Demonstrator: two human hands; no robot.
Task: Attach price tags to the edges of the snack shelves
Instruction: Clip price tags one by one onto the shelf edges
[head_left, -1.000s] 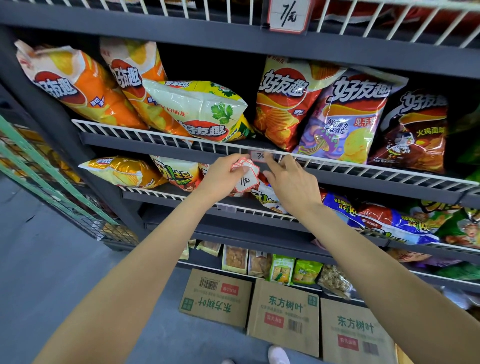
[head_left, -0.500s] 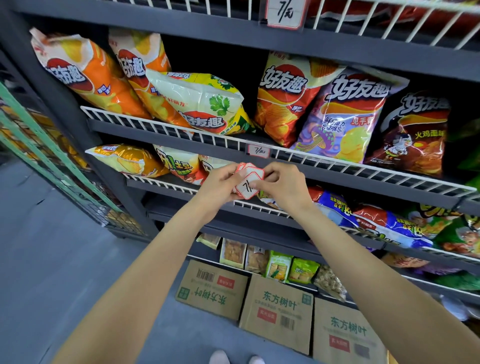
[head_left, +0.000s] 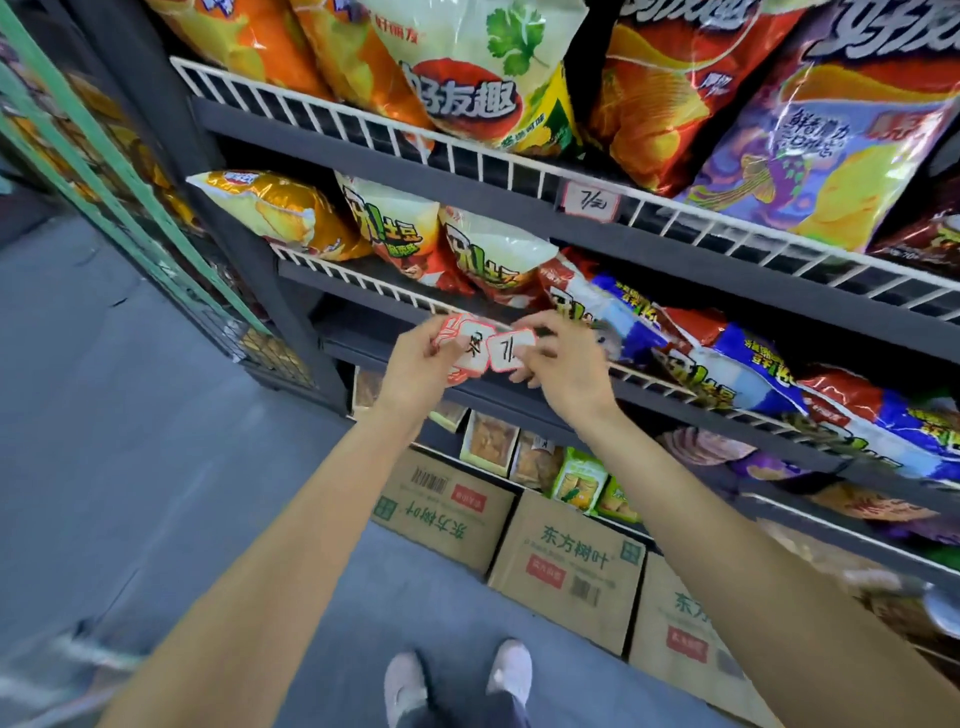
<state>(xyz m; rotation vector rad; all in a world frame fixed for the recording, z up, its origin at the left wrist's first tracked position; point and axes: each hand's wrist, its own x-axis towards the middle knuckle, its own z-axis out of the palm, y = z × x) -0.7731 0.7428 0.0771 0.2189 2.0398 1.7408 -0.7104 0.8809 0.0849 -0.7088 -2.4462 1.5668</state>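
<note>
1. Hands met in the middle of the view, right in front of the second shelf rail (head_left: 395, 299).
2. Left hand (head_left: 415, 364) was closed around a small stack of price tags (head_left: 470, 338), red-bordered white cards fanned out a bit, thumb on top.
3. Right hand (head_left: 566, 358) pinched a single tag (head_left: 511, 351) by its right edge with thumb and fingertips. That tag overlapped the stack at its 3 o'clock side, handwritten number facing up.
4. One tag (head_left: 591, 201) was already clipped on the wire edge of the shelf above, at about 1 o'clock from the hands, with "7" scribbled on it.
5. Chip bags (head_left: 467, 78) filled the upper shelf: orange ones, a pale one with a coriander leaf, a purple one at 2 o'clock.
6. Shelf behind the hands carried a gold bag (head_left: 275, 208) at 11 o'clock, then white-and-red bags, then blue ones running off toward 3 o'clock.
7. Lower down at 6 o'clock sat small snack packs (head_left: 576, 480) on the bottom shelf, and cardboard boxes (head_left: 566, 566) with green print on the floor.
8. White shoes (head_left: 457, 680) showed at the bottom edge on the grey floor (head_left: 130, 467); a green mesh rack (head_left: 104, 156) stood at 9 o'clock.
</note>
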